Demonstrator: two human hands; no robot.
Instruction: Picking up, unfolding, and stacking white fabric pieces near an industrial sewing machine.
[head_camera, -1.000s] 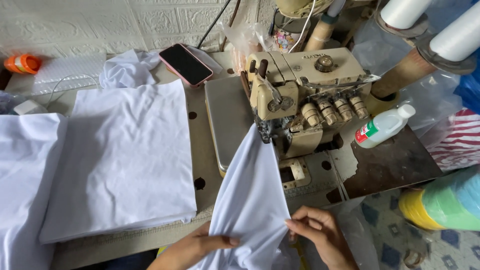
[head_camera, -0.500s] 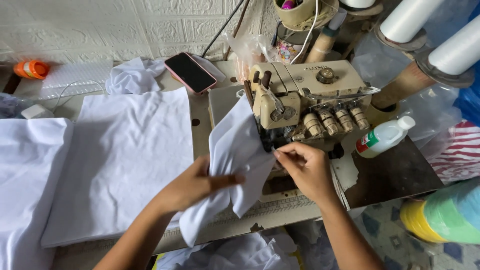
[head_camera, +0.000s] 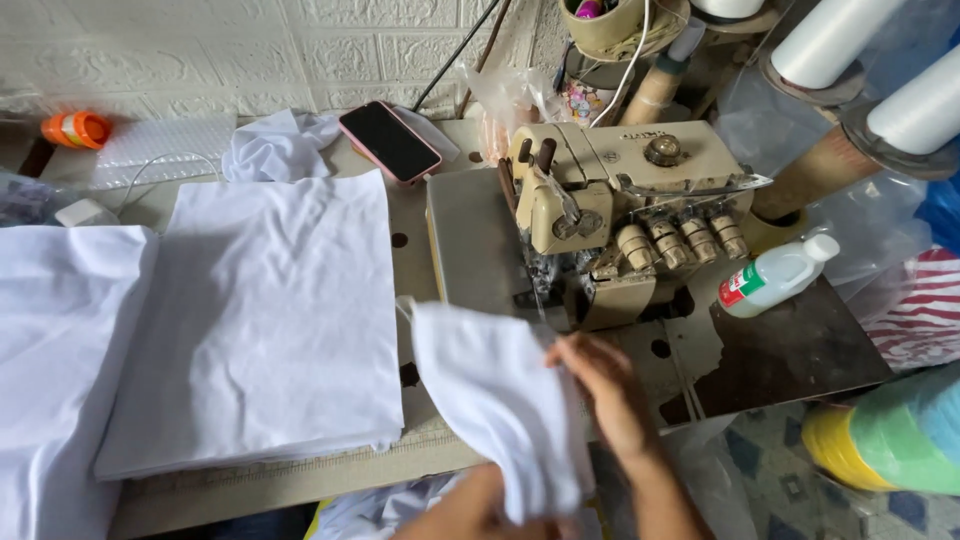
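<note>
Big worn sewing table fills the view, w/ a wide stack of white fabric panels lying flat on its left half & more white cloth spilling off the far left edge. Next down in size: the beige overlock machine, sitting centre-right on the table, tension knobs facing the person, needle area just above the hands. White thread cones stand behind it at top right; a stack of coloured rolls sits low at the right, off the table.

Now the action: a white fabric piece is held up in front of the machine, hanging toward the person, its upper edge near the machine's foot but not under it as far as can be seen. Right hand pinches the piece's right edge, fingers closed on the cloth. Left hand, at the bottom edge of frame, grips the lower end of the same piece – partly hidden by the cloth, so finger detail can't be told.

Smaller bits: crumpled white scrap at the back, pink-cased phone face up beside it, clear plastic bottle lying right of the machine, orange cap far back left
</note>
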